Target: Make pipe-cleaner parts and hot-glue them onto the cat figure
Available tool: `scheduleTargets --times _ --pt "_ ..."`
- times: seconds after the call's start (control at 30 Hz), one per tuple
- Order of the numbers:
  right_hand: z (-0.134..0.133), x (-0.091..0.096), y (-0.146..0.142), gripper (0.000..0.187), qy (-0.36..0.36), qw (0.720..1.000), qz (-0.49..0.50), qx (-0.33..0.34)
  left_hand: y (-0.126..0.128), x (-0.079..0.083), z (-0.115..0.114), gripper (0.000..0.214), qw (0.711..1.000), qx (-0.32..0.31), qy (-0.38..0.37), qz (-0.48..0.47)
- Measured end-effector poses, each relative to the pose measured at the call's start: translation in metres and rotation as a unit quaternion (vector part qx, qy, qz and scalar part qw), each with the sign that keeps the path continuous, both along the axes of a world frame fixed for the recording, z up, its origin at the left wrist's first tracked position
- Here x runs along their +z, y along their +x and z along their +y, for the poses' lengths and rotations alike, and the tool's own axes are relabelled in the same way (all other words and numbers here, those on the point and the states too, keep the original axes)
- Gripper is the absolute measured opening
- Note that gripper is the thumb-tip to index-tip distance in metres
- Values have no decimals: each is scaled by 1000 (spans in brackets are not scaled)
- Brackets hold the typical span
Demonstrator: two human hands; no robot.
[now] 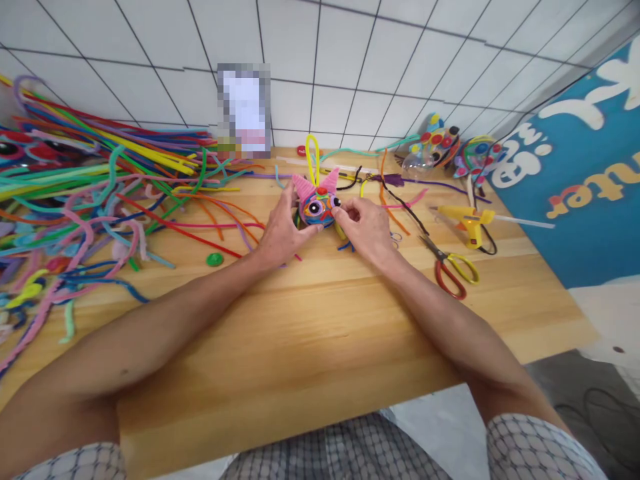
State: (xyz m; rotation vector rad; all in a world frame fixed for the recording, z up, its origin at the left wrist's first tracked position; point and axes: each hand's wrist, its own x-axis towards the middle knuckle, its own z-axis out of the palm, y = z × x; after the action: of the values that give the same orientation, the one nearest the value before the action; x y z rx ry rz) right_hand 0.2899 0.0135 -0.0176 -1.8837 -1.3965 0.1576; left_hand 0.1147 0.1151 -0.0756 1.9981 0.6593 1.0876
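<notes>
Two hands are held around a small pipe-cleaner figure (316, 205), which is set on the wooden table (310, 347) near the middle of its far edge. The figure has pink ears, a yellow loop and round eyes. It is steadied by the left hand (283, 233), whose fingers are curled against its left side. The right hand (364, 227) is closed at its right side, with thumb and forefinger pinched together beside one eye. Loose pipe cleaners (85, 193) are heaped over the table's left end. A green button (215, 259) is seen left of the left hand. Scissors (453, 268) and a yellow glue gun (470, 220) are laid toward the right edge, and decorated figures (440, 143) are set at the far right corner.
</notes>
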Motion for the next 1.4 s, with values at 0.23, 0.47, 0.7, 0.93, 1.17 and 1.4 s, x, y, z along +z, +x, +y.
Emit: scheduleTargets --times 0.23,0.47,0.7,0.93,1.17,1.4 --pt "-3 -6 3 13 56 998 30 17 0 0 2 103 1000 -11 5 -2" --pt "-5 9 21 16 110 989 92 -23 0 3 1 99 1000 -22 -5 -7" --pt "-3 -1 1 17 43 996 83 11 0 2 2 94 1000 -25 -3 -9" --pt "4 -4 1 14 43 996 80 7 0 2 1 89 999 -32 -17 -11" --pt "4 -9 14 12 67 989 131 -4 0 1 3 88 999 -36 -8 -13" --pt "-11 -8 -3 14 5 997 77 20 0 2 2 85 1000 -23 4 -9"
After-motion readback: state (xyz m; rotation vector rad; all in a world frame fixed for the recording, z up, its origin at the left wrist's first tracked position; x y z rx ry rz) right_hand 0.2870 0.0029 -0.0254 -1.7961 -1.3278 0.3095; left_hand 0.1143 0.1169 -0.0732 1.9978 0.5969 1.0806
